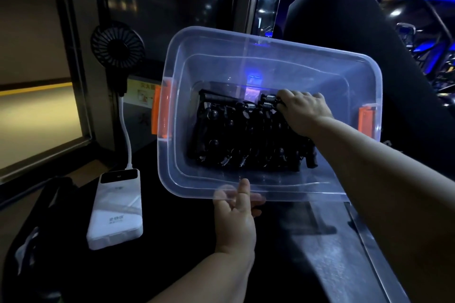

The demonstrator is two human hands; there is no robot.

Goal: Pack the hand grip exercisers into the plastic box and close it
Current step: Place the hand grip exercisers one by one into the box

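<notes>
A clear plastic box (283, 194) with orange latches (162, 110) on both short sides stands open, tilted toward me. Inside lie several black hand grip exercisers (236, 135) with steel coil springs, packed side by side on the bottom. My left hand (236, 214) grips the box's near rim, thumb over the edge and fingers underneath. My right hand (302, 110) reaches in from the right and is closed on one exerciser (269, 101) at the far right of the pile. No lid is in view.
A white power bank (115, 209) lies on the dark surface to the left, its white cable (126, 135) running up to a small black fan (117, 47). A black chair back (344, 44) stands behind the box. A dark bag (37, 229) sits at the lower left.
</notes>
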